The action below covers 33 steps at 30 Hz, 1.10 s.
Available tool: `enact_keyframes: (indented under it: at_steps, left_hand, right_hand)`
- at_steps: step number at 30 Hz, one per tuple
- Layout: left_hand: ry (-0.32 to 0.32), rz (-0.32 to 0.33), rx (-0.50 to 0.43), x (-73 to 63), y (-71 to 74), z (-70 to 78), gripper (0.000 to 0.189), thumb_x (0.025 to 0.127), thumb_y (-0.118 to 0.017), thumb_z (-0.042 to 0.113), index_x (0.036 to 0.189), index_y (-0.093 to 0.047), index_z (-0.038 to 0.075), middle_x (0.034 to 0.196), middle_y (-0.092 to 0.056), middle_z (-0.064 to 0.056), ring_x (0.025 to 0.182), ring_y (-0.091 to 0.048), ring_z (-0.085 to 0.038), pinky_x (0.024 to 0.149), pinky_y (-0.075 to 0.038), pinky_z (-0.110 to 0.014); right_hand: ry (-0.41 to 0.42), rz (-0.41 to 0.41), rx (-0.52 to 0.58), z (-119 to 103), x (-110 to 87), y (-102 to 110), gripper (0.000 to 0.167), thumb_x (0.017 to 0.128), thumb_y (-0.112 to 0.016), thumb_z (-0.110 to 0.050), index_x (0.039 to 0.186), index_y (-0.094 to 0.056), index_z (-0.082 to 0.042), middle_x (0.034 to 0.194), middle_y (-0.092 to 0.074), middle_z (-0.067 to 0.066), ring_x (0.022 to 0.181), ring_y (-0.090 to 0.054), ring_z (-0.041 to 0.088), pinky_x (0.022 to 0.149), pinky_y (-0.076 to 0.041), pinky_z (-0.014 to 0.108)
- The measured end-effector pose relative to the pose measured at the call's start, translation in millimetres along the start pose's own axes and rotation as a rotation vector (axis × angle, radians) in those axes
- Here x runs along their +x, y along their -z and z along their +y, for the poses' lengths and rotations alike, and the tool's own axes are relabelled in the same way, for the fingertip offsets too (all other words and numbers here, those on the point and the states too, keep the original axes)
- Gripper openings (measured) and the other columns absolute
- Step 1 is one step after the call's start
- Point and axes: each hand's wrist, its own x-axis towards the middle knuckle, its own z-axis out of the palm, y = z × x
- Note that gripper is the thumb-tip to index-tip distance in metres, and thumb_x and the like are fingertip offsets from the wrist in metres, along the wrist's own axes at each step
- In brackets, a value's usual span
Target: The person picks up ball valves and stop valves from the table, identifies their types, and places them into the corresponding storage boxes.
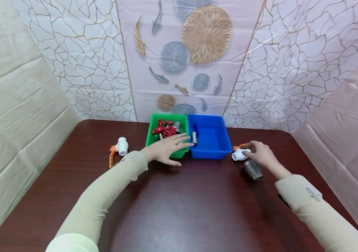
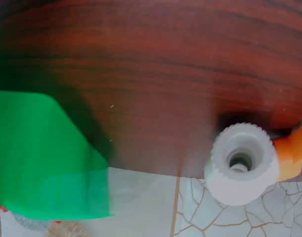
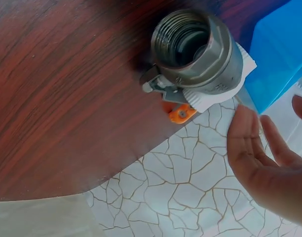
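My left hand (image 1: 167,147) spreads its fingers over the front right of the green bin (image 1: 148,138), fingertips beside the blue bin's near left corner. Red-handled valves (image 1: 167,131) lie in the green bin, partly covered by that hand. On the right, my right hand (image 1: 260,154) hovers at a white ball valve (image 1: 239,154) with an orange handle, fingers loosely bent. The right wrist view shows nothing between those fingers (image 3: 243,131). Just in front lies a grey metal valve (image 1: 252,170), its threaded opening facing that camera and overlapping the white valve (image 3: 217,98).
The blue bin (image 1: 210,154) stands against the green one, with a small metal fitting (image 1: 194,137) at its left side. Another white valve (image 1: 122,146) with an orange handle lies left on the dark wooden table (image 1: 191,210). Patterned cloth (image 1: 100,70) hangs behind.
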Motion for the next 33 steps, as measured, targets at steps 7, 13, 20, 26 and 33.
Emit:
enact_keyframes:
  at_steps: [7, 13, 20, 26, 33]
  left_hand:
    - [-0.033, -0.020, 0.027, -3.6, -5.0, 0.4, 0.082, 0.084, -0.058, 0.057, 0.150, -0.023, 0.022, 0.156, -0.021, -0.013, 0.145, -0.015, -0.031, 0.117, -0.020, -0.046]
    - [-0.035, -0.037, 0.024, -4.9, -6.7, 2.6, 0.080, 0.085, -0.058, 0.057, 0.150, -0.023, 0.026, 0.156, -0.021, -0.012, 0.145, -0.017, -0.030, 0.117, -0.021, -0.045]
    - [-0.031, -0.036, 0.033, -4.9, -6.5, 1.7, 0.080, 0.085, -0.058, 0.056, 0.150, -0.023, 0.026, 0.156, -0.021, -0.012, 0.145, -0.018, -0.030, 0.117, -0.020, -0.044]
    - [-0.027, -0.041, 0.033, -4.9, -6.3, 3.0, 0.080, 0.085, -0.058, 0.056, 0.150, -0.023, 0.026, 0.156, -0.020, -0.012, 0.145, -0.017, -0.029, 0.117, -0.021, -0.044]
    - [-0.031, -0.031, 0.042, -5.7, -6.6, 3.4, 0.080, 0.084, -0.059, 0.056, 0.150, -0.024, 0.025, 0.156, -0.020, -0.012, 0.145, -0.018, -0.030, 0.117, -0.021, -0.043]
  right_hand:
    - [-0.026, -0.084, -0.032, 9.6, -6.7, 1.4, 0.053, 0.089, -0.062, -0.027, 0.117, -0.048, 0.015, 0.102, -0.059, 0.032, 0.088, -0.058, 0.038, 0.069, -0.049, 0.043]
    - [-0.087, -0.190, -0.005, 24.7, -9.7, -2.0, 0.071, 0.089, -0.063, -0.031, 0.128, -0.034, 0.021, 0.119, -0.046, 0.042, 0.102, -0.053, 0.047, 0.072, -0.053, 0.046]
    - [-0.256, -0.379, 0.160, 37.8, -6.4, -4.8, 0.096, 0.089, -0.062, -0.039, 0.138, -0.007, 0.022, 0.134, -0.022, 0.044, 0.110, -0.047, 0.045, 0.073, -0.056, 0.044]
    - [-0.292, -0.429, 0.265, 43.7, -4.6, -10.2, 0.090, 0.090, -0.060, -0.033, 0.137, -0.005, 0.020, 0.124, -0.029, 0.039, 0.099, -0.053, 0.037, 0.071, -0.057, 0.042]
    - [-0.288, -0.431, 0.337, 44.1, -1.0, -20.7, 0.083, 0.089, -0.060, -0.029, 0.132, -0.006, 0.017, 0.119, -0.032, 0.037, 0.096, -0.055, 0.036, 0.069, -0.058, 0.042]
